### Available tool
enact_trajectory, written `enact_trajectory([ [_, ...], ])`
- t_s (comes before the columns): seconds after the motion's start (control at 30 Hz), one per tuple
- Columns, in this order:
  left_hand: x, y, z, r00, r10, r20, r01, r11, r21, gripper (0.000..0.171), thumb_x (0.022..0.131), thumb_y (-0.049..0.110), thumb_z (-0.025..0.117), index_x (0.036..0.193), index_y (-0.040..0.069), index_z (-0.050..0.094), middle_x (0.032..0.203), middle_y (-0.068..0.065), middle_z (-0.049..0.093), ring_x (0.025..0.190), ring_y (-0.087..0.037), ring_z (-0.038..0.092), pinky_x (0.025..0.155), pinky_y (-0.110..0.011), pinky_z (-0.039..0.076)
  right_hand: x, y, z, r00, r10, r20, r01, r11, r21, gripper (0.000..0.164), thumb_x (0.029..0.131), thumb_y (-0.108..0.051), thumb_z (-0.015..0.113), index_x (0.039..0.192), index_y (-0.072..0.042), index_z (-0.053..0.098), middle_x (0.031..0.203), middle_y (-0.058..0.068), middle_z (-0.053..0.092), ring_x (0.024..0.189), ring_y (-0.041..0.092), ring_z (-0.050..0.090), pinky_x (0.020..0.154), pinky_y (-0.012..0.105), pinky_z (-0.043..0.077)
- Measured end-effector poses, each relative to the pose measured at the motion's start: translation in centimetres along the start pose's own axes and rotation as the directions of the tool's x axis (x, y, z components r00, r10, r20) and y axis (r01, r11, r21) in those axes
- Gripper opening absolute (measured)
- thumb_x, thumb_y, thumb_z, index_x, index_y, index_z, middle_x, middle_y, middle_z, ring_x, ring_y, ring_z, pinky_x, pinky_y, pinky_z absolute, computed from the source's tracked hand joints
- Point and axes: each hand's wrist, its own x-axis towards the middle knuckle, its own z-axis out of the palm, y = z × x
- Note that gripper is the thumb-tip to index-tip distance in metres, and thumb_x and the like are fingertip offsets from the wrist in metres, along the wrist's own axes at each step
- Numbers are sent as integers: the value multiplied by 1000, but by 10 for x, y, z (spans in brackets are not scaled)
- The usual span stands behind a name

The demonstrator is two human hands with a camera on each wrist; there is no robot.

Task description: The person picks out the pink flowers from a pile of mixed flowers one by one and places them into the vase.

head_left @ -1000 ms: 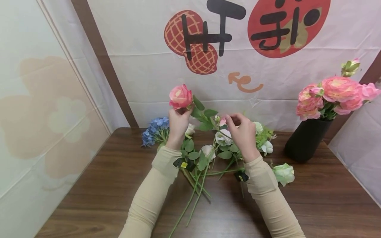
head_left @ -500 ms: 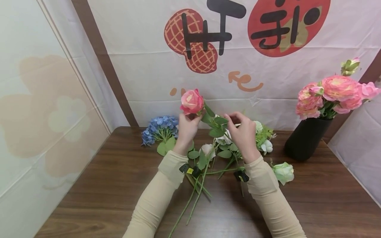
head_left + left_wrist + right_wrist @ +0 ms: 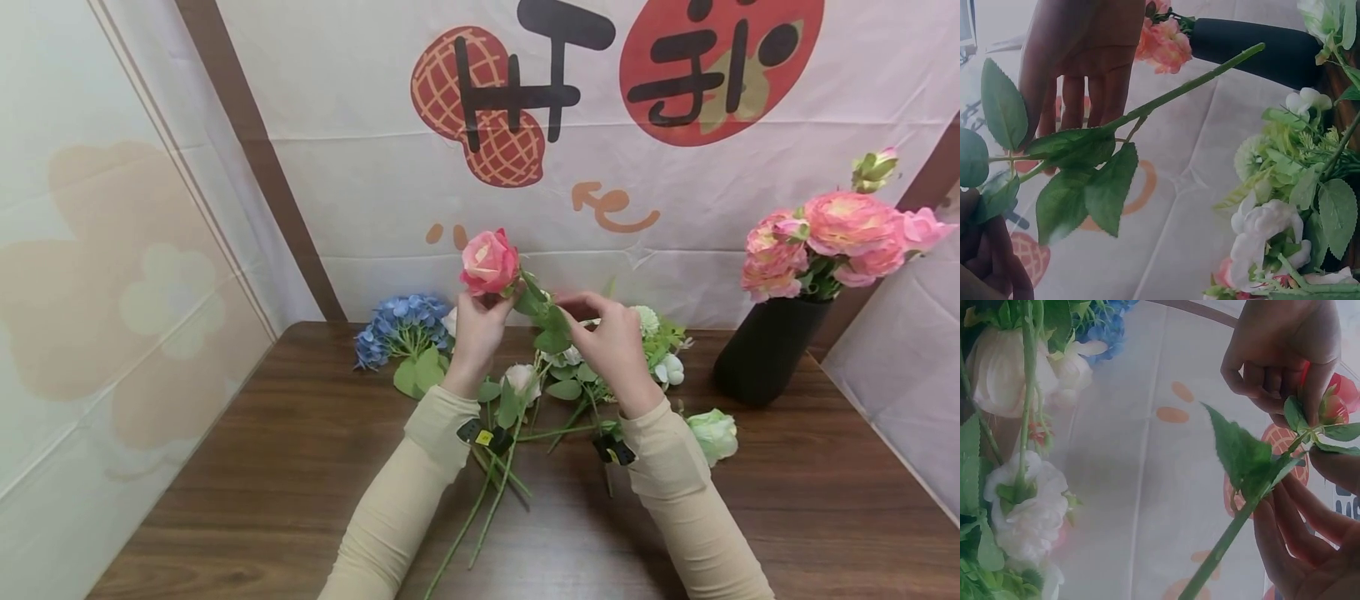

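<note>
A pink rose (image 3: 490,262) is held up above the back of the table, its bloom tilted to the left. My left hand (image 3: 478,340) pinches its stem just under the bloom. On the right, my right hand (image 3: 611,346) has thumb and fingers at the rose's leaves (image 3: 551,325), pinching there. In the left wrist view, the green stem (image 3: 1191,84) runs past the right hand (image 3: 1085,62) to a bare cut end. Seen from the right wrist, the right hand's fingers (image 3: 1291,531) lie behind the leaves, and the left hand (image 3: 1285,350) is above, near the bloom.
A black vase (image 3: 772,350) with pink flowers stands at the back right. On the brown table (image 3: 262,500) lie a blue hydrangea (image 3: 405,325), white flowers (image 3: 521,382) with crossing stems, and a pale green flower (image 3: 712,435). A printed cloth (image 3: 360,192) hangs behind.
My left hand has moved right and slightly down with the rose, bringing its leaves to my right hand. The right hand has stayed nearly in place, dipping slightly, and now meets the leaves.
</note>
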Motion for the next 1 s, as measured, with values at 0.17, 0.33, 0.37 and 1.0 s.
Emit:
enact_trajectory([
  [0.17,-1,0,1,1000,3,-2,-3,1000,-15,43,85,2,67,126,-2,55,127,-18,59,120,-24,56,102,-29,43,-1,-1,-1,998,10,55,-10,1000,-12,20,88,-24,68,104,-13,72,95,5,73,85,17,68,72,32,57],
  [0.33,-2,0,2,1000,10,16,-10,1000,-15,42,85,-1,65,126,-4,55,128,-20,58,121,-26,55,104,-30,41,-2,-3,-1,997,-1,73,2,1000,-18,22,87,-22,69,106,-12,72,97,5,73,86,17,69,73,31,57],
  [0.37,-2,0,2,1000,8,25,-8,1000,-13,42,85,-1,64,126,-4,55,128,-20,58,122,-26,55,104,-30,41,-2,-4,-1,997,-6,74,7,1000,-15,22,87,-21,69,107,-12,72,98,6,73,86,17,69,73,32,57],
  [1.0,-8,-9,5,990,64,126,-65,998,-2,31,87,-1,63,117,-10,58,120,-28,60,118,-39,55,101,-33,44,-5,-5,-4,1000,-4,15,5,998,-60,14,86,-13,70,98,-9,74,94,9,74,81,21,69,75,36,56],
])
